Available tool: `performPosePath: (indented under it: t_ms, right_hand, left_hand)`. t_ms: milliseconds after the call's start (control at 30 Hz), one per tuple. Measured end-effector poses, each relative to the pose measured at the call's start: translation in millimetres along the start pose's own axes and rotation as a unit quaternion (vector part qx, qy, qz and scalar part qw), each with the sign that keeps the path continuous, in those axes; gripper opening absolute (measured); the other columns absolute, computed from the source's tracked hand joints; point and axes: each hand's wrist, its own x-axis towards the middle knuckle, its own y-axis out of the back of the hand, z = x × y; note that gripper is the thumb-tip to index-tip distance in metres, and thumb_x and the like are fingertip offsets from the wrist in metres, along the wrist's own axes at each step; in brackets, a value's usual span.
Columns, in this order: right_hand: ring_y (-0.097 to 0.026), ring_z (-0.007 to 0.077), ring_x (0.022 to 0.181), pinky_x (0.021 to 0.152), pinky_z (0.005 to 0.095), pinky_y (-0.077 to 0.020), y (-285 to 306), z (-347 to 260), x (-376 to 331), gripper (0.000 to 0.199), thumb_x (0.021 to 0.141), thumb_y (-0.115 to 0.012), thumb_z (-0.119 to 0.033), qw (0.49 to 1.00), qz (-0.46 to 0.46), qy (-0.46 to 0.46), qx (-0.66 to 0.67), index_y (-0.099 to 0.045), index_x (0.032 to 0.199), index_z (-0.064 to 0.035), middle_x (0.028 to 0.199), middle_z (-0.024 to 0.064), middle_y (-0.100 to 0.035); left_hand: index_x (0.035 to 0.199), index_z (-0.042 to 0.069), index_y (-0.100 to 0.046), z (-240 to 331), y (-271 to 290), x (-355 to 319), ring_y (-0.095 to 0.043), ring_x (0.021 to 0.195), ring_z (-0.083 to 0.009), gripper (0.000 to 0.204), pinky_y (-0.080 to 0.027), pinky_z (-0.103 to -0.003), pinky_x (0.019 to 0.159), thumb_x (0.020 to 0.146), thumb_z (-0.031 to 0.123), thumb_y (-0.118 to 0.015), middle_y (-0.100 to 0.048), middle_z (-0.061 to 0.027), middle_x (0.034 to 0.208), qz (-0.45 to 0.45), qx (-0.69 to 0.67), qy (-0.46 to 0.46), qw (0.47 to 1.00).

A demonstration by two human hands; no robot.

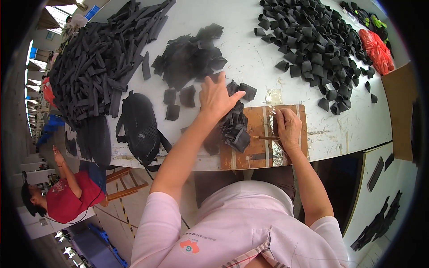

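Observation:
My left hand (213, 96) reaches over small black fabric pieces, its fingers spread and thumb pointing right, with nothing seen in its grasp. Just right of its thumb lie a loose black piece (248, 91) and a small heap of black pieces (236, 134), which overlaps the left part of a brown cardboard sheet (254, 117). My right hand (289, 127) rests on the right part of that sheet with its fingers curled closed. Beside its palm sticks out a thin brown rod-like thing (267, 137); whatever the fingers hold is hidden.
Long black strips (96, 67) fill the far left, beside a black bag (139, 127). A flat black pile (190, 58) lies mid-table, rolled black loops (313, 44) at far right. A red plastic bag (375, 51) and a cardboard box (400, 111) stand right. Another person (73, 196) sits at left.

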Motion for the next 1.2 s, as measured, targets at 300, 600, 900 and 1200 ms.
performPosePath:
  t_ms: [300, 600, 900, 1200]
  right_hand:
    - [-0.053, 0.0305, 0.061, 0.053, 0.0372, -0.0412, 2, 1, 0, 0.016, 0.082, -0.053, -0.015, 1.000, 0.009, -0.002, 0.017, -0.053, 0.071, -0.0038, 0.066, 0.0112, -0.053]
    - [-0.054, 0.0302, 0.062, 0.054, 0.0369, -0.0417, 1, 4, -1, 0.015, 0.081, -0.054, -0.015, 1.000, 0.019, 0.006, 0.011, -0.053, 0.071, -0.0037, 0.066, 0.0113, -0.054]
    - [-0.054, 0.0304, 0.063, 0.055, 0.0374, -0.0422, -2, 8, 0, 0.018, 0.082, -0.053, -0.018, 1.000, 0.013, -0.006, 0.000, -0.054, 0.071, -0.0039, 0.067, 0.0116, -0.055]
    - [-0.055, 0.0270, 0.060, 0.055, 0.0329, -0.0426, 13, 5, -16, 0.017, 0.082, -0.054, -0.017, 0.991, 0.037, -0.059, 0.113, -0.056, 0.075, -0.0011, 0.067, 0.0134, -0.056]
  left_hand:
    - [0.089, 0.002, -0.062, 3, -50, 34, -0.055, 0.084, -0.0359, 0.030, -0.046, -0.037, 0.075, 0.060, 0.004, -0.069, -0.055, -0.0230, 0.090, -0.036, -0.085, -0.038, 0.995]
    - [0.082, -0.001, -0.064, 12, -11, 33, -0.059, 0.058, -0.0137, 0.018, -0.045, -0.024, 0.054, 0.064, -0.001, -0.062, -0.062, -0.0148, 0.065, -0.016, -0.308, -0.086, 0.947]
    - [0.080, -0.002, -0.062, 25, 23, -30, -0.058, 0.073, -0.0273, 0.014, -0.044, -0.033, 0.068, 0.067, 0.005, -0.062, -0.060, -0.0175, 0.078, -0.243, -0.211, -0.127, 0.938]
    - [0.085, -0.002, -0.062, 18, 42, -72, -0.056, 0.065, -0.0146, 0.015, -0.045, -0.026, 0.061, 0.073, 0.006, -0.062, -0.061, -0.0093, 0.078, -0.059, -0.372, -0.050, 0.925]
